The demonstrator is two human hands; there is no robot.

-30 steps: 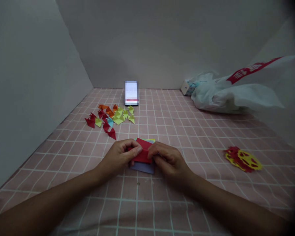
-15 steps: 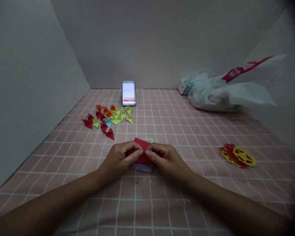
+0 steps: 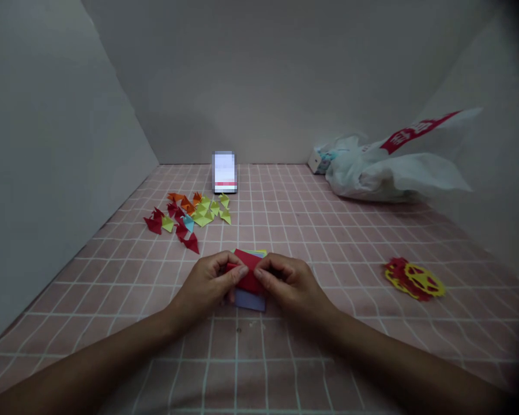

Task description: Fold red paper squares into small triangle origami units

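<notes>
A piece of red paper (image 3: pixel 249 280) is pinched between both hands, over a small stack of coloured paper sheets (image 3: pixel 249 301) whose purple near end and yellow far edge show. My left hand (image 3: pixel 214 278) grips its left side with thumb and forefinger. On the other side, my right hand (image 3: pixel 285 280) pinches it in the same way. The fingers hide parts of the paper, so its folds cannot be made out fully.
Several folded paper cranes (image 3: pixel 190 218) lie at the left. Behind them a phone (image 3: pixel 224 172) stands upright. Yellow and red paper cut-outs (image 3: pixel 415 279) rest at the right. A white plastic bag (image 3: pixel 372 176) and a small box (image 3: pixel 318 160) are at the back right.
The thumbs have moved a little apart along the red paper. The view has tilted slightly, so everything sits a bit lower in the picture. Both hands keep their pinch.
</notes>
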